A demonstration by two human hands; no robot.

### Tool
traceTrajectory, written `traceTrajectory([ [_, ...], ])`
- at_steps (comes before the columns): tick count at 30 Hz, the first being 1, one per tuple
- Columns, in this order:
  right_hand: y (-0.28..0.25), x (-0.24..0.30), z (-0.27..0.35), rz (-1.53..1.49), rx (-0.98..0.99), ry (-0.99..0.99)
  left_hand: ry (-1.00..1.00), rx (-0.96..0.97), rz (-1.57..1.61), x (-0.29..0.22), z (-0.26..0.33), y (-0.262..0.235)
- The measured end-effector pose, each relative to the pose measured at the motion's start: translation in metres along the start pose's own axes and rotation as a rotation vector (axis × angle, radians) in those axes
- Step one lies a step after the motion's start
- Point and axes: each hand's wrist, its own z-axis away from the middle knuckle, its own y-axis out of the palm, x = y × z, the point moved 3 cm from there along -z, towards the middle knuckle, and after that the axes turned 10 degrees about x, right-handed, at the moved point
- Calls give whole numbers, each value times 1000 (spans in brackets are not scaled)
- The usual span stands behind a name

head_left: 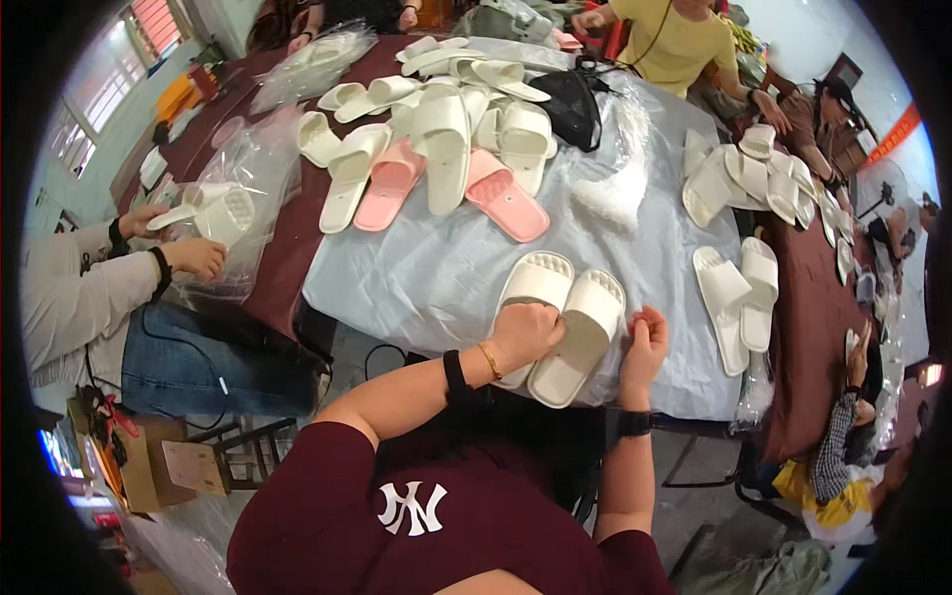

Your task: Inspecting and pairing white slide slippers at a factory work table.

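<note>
Nearest the camera, the person's own dark red shirt filled the lower middle and hid the near edge of the table (436, 288), so how far the pale grey sheet hung down there could not be seen. The left hand (529, 335) lay curled, fingers closed, on the near end of the left slipper of the white pair (565, 322), covering its heel part; whether it truly gripped the sole or only pressed on it was hard to tell. The right hand (645, 342) hovered just beside the right slipper's outer edge, fingers pinched together (on something too small to make out, if anything), and it seemed not to touch the slipper. So the hands stood apart, one each side of the pair, which lay side by side at the near edge of the sheet, toes pointing away.

To the right, another white pair (739, 297) lay near the sheet's right edge. Farther in, two pink slippers (451, 188) lay among a heap of white slippers (436, 119) towards the far middle, with a black bag (573, 104) beyond them, partly tucked behind clear plastic. A second heap of white slippers (744, 174) sat at the far right.

At the left edge a co-worker's hands (183, 243) held a slipper in a clear plastic bag (238, 203), its shape blurred by the wrap. At the far edge a person in a yellow shirt (674, 45) was cut off at the top of the frame
</note>
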Motion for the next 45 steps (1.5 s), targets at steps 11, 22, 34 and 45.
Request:
traceTrajectory([
  [11,-4,0,8,9,-25,89,24,-292,-70,76,-23,-122],
  [22,-103,11,-56,420,-234,-132,-247,-286,192,141,-11,-141],
  [34,-198,14,-148,1326,-374,33,-240,-13,409,84,75,-70],
  [45,-169,16,-181,1031,-97,31,-311,-18,459,88,109,-64],
])
